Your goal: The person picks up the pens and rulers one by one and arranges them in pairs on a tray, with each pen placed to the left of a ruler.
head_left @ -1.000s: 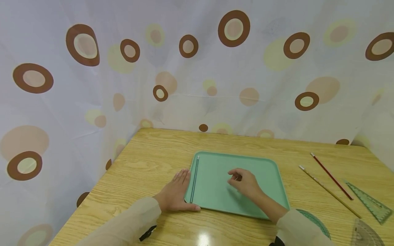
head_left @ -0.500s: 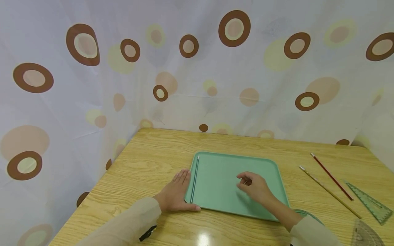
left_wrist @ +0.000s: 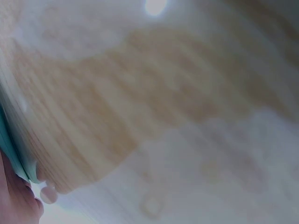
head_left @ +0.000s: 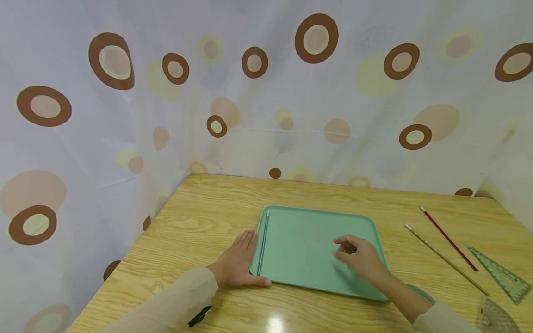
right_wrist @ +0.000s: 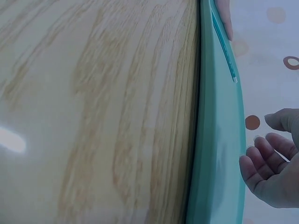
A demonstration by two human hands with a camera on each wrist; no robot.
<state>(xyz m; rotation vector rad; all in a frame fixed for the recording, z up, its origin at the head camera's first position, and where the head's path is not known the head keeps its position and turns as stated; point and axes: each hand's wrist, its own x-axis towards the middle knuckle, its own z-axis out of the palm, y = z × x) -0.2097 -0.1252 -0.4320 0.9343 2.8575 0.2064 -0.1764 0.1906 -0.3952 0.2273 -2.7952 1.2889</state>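
Head view: on the wood-grain surface (head_left: 216, 208), the left hand (head_left: 238, 263) lies with straight fingers against the left rim of a green tray (head_left: 300, 249), thumb along its near edge, its grip closed around nothing; a blue-green pencil (head_left: 263, 243) lies in the tray along that rim. Above the tray's right part, the right hand (head_left: 362, 259) has loosely curled fingers and holds nothing. Farther right lie a red pencil (head_left: 449, 239), a gold pencil (head_left: 447, 260), a green set square (head_left: 499, 275) and a clear protractor (head_left: 495, 317). Left wrist view: fingers touch the tray's edge, much blurred. Right wrist view: thumb and fingers stand apart, the grip bare.
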